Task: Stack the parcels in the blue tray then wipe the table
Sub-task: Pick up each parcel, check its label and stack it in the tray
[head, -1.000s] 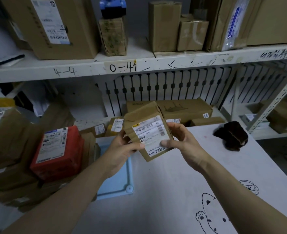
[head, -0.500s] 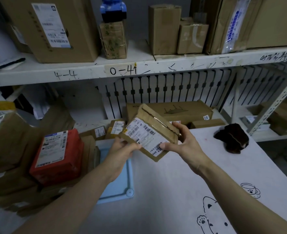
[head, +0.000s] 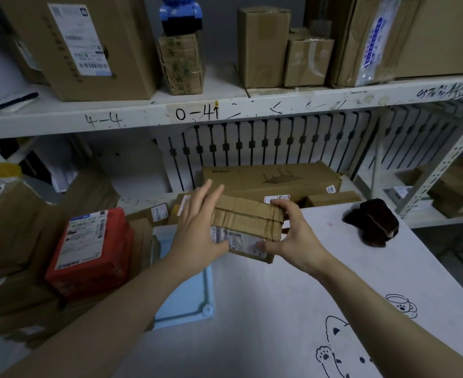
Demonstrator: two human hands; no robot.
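Above the blue tray's [head: 182, 298] far edge, the right hand [head: 293, 238] pinches a cardboard parcel [head: 248, 221] while the left hand [head: 197, 230], fingers splayed, only steadies it, so it could slip sideways.

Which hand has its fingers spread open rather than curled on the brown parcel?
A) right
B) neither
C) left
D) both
C: the left hand lies against the brown parcel with fingers stretched out and splayed, while the right hand curls around the parcel's right end, thumb below and fingers over the top.
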